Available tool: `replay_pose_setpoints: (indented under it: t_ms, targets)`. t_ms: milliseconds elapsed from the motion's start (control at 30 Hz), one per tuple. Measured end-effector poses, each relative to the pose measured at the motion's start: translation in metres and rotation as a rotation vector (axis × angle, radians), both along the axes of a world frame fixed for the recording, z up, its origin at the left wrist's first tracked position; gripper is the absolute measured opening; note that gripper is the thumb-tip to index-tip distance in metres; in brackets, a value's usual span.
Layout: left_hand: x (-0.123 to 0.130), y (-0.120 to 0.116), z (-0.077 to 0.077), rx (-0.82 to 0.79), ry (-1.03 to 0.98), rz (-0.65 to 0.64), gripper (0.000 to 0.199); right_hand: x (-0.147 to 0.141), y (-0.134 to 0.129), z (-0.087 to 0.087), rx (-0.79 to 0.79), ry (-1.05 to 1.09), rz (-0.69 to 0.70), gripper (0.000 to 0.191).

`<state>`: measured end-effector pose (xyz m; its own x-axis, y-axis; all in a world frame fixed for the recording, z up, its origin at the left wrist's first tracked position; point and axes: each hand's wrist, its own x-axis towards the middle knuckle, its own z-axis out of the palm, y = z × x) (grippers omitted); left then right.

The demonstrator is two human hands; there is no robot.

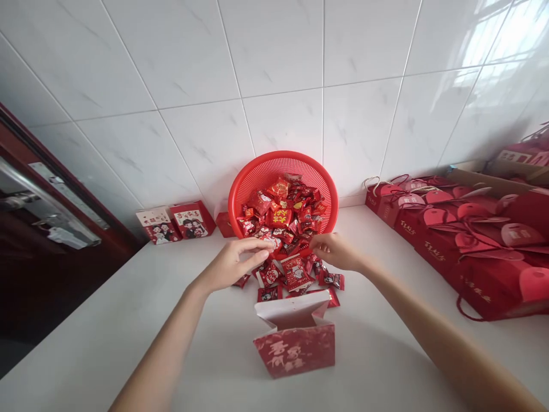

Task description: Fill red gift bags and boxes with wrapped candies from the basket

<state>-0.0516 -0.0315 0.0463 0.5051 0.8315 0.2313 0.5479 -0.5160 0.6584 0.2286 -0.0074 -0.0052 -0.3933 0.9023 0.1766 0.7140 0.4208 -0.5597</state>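
A red plastic basket leans tilted against the wall, its open side facing me. Red wrapped candies fill it and spill over its lower rim onto the white tabletop. At the left of the spill, my left hand reaches in with fingers stretched and thumb apart, fingertips by a candy at the rim. My right hand is at the right of the rim with fingers curled inward over the candies; whatever they grip is hidden. Nearest me stands a red paper gift box, its top open, with gold-toned characters on the front.
Two small printed boxes stand against the wall at left. Many red gift boxes with cord handles are lined up along the right side. A dark red door with a metal handle is at far left; a tiled wall rises behind.
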Motion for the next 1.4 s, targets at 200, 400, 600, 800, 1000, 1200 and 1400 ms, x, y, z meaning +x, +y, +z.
replay_pose_setpoints:
  t_ms: [200,400,600,800,1000,1200,1400]
  targets:
    - [-0.011,0.020,-0.033,-0.060,0.313,0.031,0.037,-0.002,-0.005,-0.003,-0.082,-0.396,-0.101,0.009]
    - [-0.001,0.013,-0.035,-0.062,0.320,-0.056,0.036,-0.011,-0.007,-0.017,-0.127,-0.489,-0.140,0.019]
    - [0.004,0.009,-0.037,-0.025,0.311,-0.076,0.034,-0.009,-0.008,-0.017,-0.124,-0.441,-0.147,0.015]
    - [0.009,0.007,-0.039,-0.069,0.348,-0.094,0.036,0.005,-0.005,-0.007,-0.140,-0.319,-0.093,0.021]
    - [0.012,0.004,-0.039,-0.068,0.347,-0.126,0.035,0.012,0.000,-0.008,-0.162,-0.268,-0.048,0.019]
    - [0.016,0.001,-0.039,-0.104,0.351,-0.133,0.036,0.017,-0.008,0.005,-0.136,-0.301,-0.076,0.031]
    - [0.020,-0.005,-0.033,-0.178,0.299,-0.131,0.036,-0.003,-0.028,0.012,-0.243,-0.469,0.183,0.031]
